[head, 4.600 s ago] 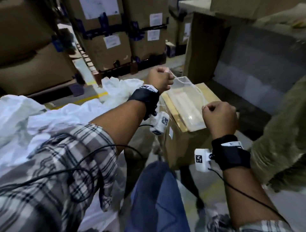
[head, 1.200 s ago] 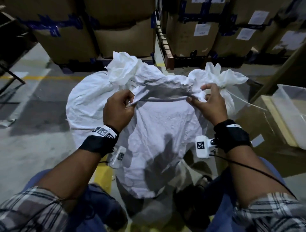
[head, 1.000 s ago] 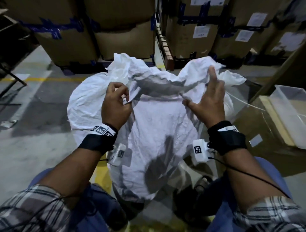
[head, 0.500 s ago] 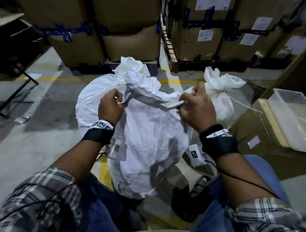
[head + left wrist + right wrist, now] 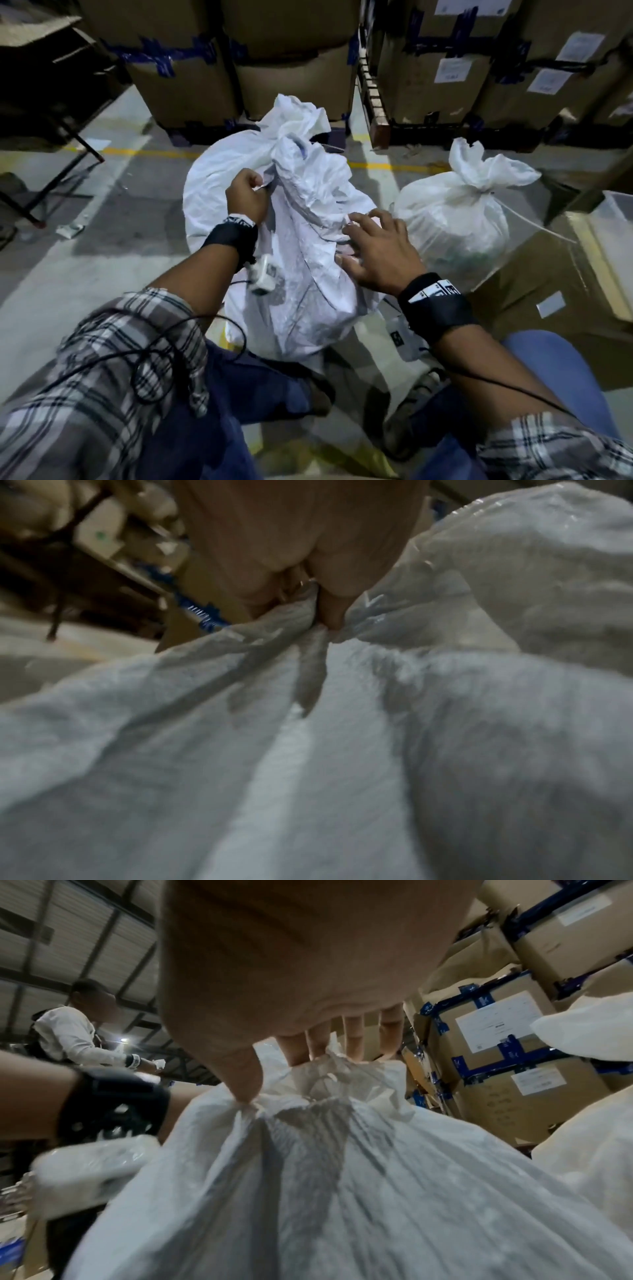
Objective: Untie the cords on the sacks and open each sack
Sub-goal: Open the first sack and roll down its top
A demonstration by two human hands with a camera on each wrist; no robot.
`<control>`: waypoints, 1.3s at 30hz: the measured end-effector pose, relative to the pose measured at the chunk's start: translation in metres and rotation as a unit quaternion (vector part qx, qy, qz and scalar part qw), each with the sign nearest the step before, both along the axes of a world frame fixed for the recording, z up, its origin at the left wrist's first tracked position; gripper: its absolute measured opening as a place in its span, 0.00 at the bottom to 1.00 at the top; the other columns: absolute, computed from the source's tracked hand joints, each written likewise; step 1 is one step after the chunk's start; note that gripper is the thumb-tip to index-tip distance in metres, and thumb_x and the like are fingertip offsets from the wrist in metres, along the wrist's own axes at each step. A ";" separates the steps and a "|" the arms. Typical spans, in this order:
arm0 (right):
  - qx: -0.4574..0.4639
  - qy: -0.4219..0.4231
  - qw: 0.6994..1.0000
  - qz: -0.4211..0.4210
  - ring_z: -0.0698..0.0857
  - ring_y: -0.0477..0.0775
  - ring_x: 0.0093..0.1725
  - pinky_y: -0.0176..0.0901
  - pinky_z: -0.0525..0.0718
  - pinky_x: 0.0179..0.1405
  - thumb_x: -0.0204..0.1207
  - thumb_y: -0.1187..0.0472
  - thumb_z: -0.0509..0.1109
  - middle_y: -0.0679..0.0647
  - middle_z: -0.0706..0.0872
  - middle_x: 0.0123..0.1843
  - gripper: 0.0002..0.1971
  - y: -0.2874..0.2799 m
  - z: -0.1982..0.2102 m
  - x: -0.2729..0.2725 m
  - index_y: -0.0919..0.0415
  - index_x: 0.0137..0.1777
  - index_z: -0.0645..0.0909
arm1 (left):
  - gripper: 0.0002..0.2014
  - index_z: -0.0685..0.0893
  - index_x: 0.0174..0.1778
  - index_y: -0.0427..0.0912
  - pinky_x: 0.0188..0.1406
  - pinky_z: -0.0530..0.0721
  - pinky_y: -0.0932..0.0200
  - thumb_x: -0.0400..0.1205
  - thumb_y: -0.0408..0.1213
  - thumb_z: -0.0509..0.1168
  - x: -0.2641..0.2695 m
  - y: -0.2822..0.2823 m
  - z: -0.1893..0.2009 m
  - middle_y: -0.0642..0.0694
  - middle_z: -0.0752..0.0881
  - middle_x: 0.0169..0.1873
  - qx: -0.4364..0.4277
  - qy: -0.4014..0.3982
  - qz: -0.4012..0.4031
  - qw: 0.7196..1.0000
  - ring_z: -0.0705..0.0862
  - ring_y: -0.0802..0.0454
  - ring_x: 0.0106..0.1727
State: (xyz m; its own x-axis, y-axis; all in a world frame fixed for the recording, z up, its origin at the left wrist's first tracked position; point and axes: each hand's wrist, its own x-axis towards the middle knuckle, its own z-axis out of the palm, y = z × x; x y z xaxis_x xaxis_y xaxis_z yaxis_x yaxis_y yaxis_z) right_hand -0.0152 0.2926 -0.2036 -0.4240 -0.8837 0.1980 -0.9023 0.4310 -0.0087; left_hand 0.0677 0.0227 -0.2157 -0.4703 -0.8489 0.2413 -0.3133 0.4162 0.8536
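The left hand point(image 5: 246, 196) pinches the crumpled white woven sack's point(image 5: 308, 260) loosened mouth while the right hand point(image 5: 378, 253) rests spread-fingered on it; just beyond the right hand, the smaller white sack point(image 5: 455, 222) remains tied with its cord point(image 5: 534, 224).

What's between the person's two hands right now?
In the head view, crumpled white fabric at the mouth of the near sack spans from the left hand to the right hand.

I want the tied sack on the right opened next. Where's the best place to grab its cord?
Probably the cord's loose tail, taken from the sack's right, where it trails clear of the tied sack. It runs straight from the knot under the gathered top, so pulling there should work the tie. The knot's type can't be made out.
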 end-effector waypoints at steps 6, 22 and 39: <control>-0.070 0.082 0.994 -0.006 0.82 0.61 0.53 0.56 0.72 0.56 0.58 0.64 0.78 0.52 0.83 0.42 0.18 -0.017 0.005 0.000 0.56 0.49 0.79 | 0.32 0.70 0.77 0.39 0.71 0.78 0.52 0.75 0.26 0.67 -0.002 0.020 0.045 0.44 0.72 0.76 -0.009 0.091 -0.144 0.985 0.75 0.44 0.75; -0.298 0.060 0.953 -0.017 0.85 0.62 0.58 0.54 0.86 0.32 0.61 0.68 0.73 0.54 0.84 0.62 0.29 0.009 0.038 -0.014 0.57 0.66 0.83 | 0.07 0.84 0.50 0.57 0.50 0.71 0.48 0.80 0.52 0.68 0.045 0.059 0.064 0.55 0.84 0.45 -0.473 -0.188 -0.270 0.817 0.84 0.50 0.49; -0.096 -0.179 0.978 0.036 0.82 0.52 0.40 0.50 0.77 0.36 0.62 0.32 0.77 0.41 0.80 0.41 0.35 0.019 0.038 -0.022 0.43 0.63 0.67 | 0.07 0.84 0.45 0.43 0.33 0.76 0.47 0.81 0.36 0.60 0.049 0.065 0.083 0.42 0.85 0.28 -0.515 -0.074 -0.064 0.852 0.81 0.35 0.30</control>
State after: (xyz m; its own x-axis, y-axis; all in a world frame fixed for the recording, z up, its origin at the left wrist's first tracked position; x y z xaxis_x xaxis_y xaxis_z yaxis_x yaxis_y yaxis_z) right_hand -0.0370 0.3117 -0.1654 -0.4357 -0.8744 0.2138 -0.8540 0.3265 -0.4050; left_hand 0.1171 0.0873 -0.1326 -0.6333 -0.1617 0.7569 -0.2805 0.9594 -0.0297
